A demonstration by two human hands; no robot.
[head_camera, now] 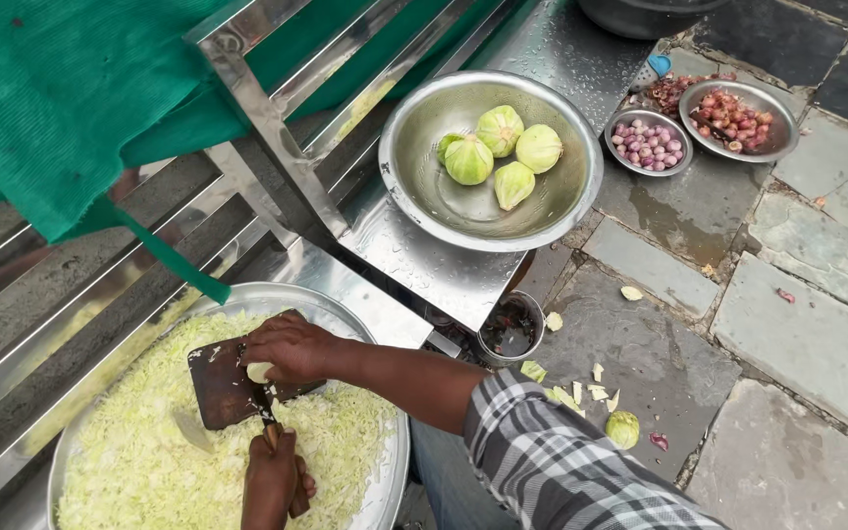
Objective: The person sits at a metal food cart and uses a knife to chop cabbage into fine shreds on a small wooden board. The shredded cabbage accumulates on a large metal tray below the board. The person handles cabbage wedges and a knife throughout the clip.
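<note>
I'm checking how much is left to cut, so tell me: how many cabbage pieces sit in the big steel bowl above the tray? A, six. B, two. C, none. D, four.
D: the big steel bowl holds four pale green cabbage pieces, grouped near its middle, while the shredded cabbage lies in the wide tray below.

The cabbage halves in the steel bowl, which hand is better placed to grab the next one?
Probably the right hand: it only pinches a small cabbage piece and lies nearer the bowl. The left hand is wrapped round the cleaver handle.
</note>
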